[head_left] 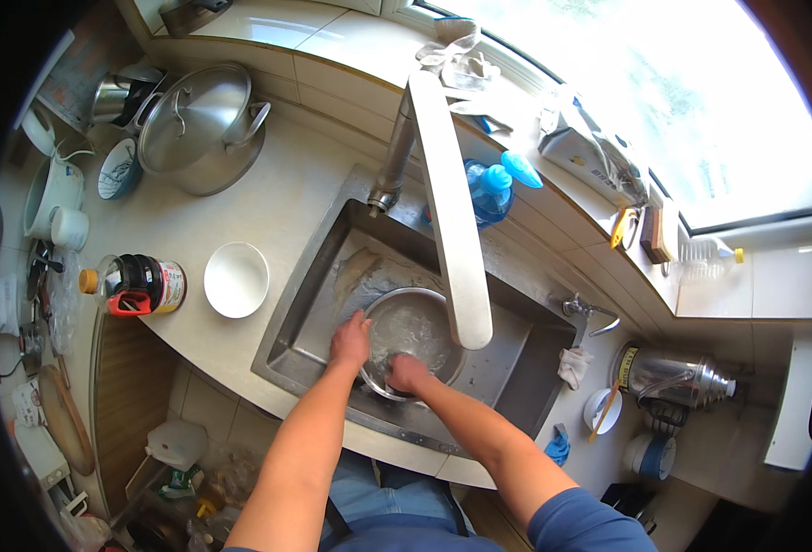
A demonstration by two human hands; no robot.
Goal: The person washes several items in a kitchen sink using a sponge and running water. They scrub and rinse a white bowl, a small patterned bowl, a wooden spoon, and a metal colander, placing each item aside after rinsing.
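Observation:
A round metal basin holding cloudy water sits in the stainless steel sink, below the wide arm of the faucet. My left hand is on the basin's left rim, its fingers on the edge. My right hand reaches inside the basin near its front wall, fingers bent down in the water; whether they hold anything is hidden. A wet, brownish-grey item, too unclear to name, lies on the sink floor behind the basin.
Left of the sink stand a white bowl, a dark sauce bottle and a large lidded pot. A blue soap bottle stands behind the faucet. On the right are a cloth, a small bowl and a metal thermos.

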